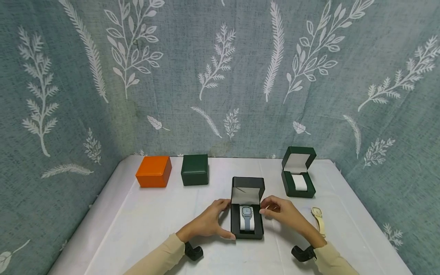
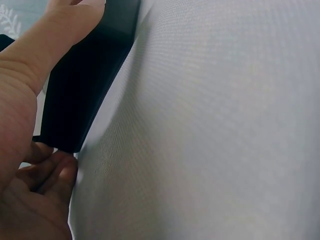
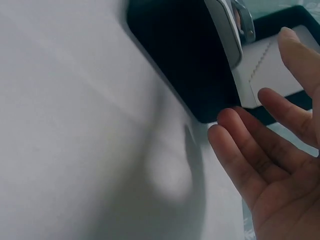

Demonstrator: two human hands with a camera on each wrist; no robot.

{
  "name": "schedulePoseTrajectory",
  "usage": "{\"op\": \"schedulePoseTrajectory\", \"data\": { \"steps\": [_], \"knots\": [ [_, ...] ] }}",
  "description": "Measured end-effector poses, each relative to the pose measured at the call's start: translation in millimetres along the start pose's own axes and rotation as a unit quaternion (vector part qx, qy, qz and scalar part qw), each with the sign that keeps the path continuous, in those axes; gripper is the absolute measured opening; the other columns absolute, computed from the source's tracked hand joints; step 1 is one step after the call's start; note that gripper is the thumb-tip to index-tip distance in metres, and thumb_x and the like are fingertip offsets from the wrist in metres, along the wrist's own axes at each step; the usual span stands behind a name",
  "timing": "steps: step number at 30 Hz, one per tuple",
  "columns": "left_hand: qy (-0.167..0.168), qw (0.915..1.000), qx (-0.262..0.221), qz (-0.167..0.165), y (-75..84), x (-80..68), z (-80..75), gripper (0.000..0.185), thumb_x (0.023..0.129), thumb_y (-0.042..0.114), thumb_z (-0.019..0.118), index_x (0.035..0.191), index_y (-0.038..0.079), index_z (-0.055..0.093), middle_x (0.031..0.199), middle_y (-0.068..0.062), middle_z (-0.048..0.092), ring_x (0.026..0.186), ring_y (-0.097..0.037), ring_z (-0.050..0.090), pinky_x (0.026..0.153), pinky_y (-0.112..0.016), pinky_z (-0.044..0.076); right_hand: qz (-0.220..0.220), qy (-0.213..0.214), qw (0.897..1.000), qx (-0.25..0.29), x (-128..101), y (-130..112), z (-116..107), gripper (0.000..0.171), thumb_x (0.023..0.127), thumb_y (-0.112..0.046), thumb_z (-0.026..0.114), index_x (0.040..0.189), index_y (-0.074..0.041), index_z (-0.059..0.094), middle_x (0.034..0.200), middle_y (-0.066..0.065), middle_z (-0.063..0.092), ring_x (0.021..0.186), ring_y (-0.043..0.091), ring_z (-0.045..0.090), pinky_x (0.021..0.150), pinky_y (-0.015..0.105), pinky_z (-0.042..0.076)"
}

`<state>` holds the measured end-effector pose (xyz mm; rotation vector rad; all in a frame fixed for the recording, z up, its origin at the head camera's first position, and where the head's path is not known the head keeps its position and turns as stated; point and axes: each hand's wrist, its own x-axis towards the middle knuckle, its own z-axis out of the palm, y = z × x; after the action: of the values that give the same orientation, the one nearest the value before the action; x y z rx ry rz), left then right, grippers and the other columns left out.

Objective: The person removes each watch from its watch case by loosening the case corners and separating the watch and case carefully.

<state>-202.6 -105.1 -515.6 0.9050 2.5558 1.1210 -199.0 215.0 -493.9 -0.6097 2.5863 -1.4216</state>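
A black watch box stands open at the middle of the white table, its lid upright. Inside, a watch with a pale blue strap lies on a cushion. My left hand grips the box's left side, thumb at the near corner and fingers at the far side. The left wrist view shows the left hand with its thumb on the dark box wall. My right hand is at the box's right side. In the right wrist view, the right hand has loose, spread fingers beside the box and holds nothing.
At the back left are a shut orange box and a shut dark green box. An open green box with a white cushion stands back right. A cream watch lies flat at the right. Patterned curtains enclose the table.
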Motion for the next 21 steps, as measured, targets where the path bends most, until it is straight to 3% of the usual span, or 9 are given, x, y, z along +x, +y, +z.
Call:
{"op": "schedulePoseTrajectory", "data": {
  "steps": [9, 21],
  "knots": [
    [-0.002, 1.0000, 0.000, -0.007, 0.9, -1.0, 0.9, 0.120, 0.069, 0.049, 0.095, 0.158, -0.001, 0.033, 0.155, -0.016, 0.039, 0.138, -0.028, 0.044, 0.114, -0.050, 0.039, -0.025, -0.014, 1.000, 0.007, -8, 0, 8, 0.053, 0.091, -0.032, 0.081, 0.135, -0.010, 0.064, 0.110, 0.005, 0.068, 0.092, 0.014, 0.068, 0.082, 0.029, 0.057],
    [0.001, 1.0000, 0.006, 0.001, 0.6, -1.1, 1.0, 0.120, 0.069, 0.049, 0.095, 0.158, -0.002, 0.033, 0.155, -0.016, 0.040, 0.138, -0.028, 0.044, 0.114, -0.050, 0.039, -0.035, -0.016, 0.999, 0.017, -15, 6, 15, 0.063, 0.087, -0.029, 0.085, 0.141, -0.007, 0.060, 0.111, 0.007, 0.066, 0.087, 0.013, 0.067, 0.079, 0.029, 0.057]
  ]
}}
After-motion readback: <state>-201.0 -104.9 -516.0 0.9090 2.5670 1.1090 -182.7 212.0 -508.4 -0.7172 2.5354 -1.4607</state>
